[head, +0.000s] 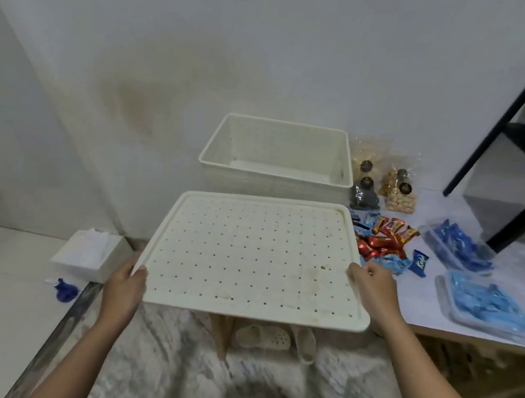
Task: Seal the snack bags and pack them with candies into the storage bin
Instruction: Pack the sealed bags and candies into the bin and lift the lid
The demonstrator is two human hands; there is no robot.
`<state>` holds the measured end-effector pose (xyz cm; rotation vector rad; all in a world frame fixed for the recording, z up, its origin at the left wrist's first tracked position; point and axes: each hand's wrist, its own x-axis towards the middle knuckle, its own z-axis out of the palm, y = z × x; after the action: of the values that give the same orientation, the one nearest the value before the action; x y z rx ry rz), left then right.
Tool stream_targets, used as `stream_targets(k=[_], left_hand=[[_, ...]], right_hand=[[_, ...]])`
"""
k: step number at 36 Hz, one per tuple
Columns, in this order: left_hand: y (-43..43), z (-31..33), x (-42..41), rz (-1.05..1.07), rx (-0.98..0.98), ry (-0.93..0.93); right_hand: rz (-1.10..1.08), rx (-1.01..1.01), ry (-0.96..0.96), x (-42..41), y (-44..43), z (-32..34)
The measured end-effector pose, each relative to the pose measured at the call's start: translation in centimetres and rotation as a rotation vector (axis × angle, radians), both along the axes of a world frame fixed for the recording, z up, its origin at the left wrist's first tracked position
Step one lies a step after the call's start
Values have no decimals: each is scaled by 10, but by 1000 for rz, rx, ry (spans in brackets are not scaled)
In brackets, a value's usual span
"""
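cream storage bin (271,175): open-topped, at the far side of the table (425,306). its perforated lid (256,255): flat side up, just near of the bin, gripped by my left hand (124,284) at the near-left corner and my right hand (373,288) at the right edge. right of the bin: clear snack bags (382,178), standing. nearer: heaped red and blue candies (383,242).
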<state>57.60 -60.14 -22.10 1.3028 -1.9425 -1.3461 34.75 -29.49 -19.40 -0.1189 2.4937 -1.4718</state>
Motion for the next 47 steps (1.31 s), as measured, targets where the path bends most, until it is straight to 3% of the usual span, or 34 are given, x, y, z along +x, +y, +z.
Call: stream_targets(k=[15, 22, 31, 37, 42, 47], left_hand=[[-4, -70, -34, -117, 20, -235], [-21, -84, -59, -150, -44, -441], [-24, -100, -74, -133, -90, -490], [2, -76, -101, -147, -219, -268], [51, -34, -158, -389, -310, 9], [113, 21, -243, -605, -263, 212]], right_hand=[[-11, 348, -229, -2, -16, -76], [-70, 418, -206, -15, -32, -90], [-136, 525, -148, -16, -39, -112], [-157, 452, -129, -24, -37, -104], [-240, 294, 6, -61, -25, -73], [-310, 149, 118, -125, -9, -31]])
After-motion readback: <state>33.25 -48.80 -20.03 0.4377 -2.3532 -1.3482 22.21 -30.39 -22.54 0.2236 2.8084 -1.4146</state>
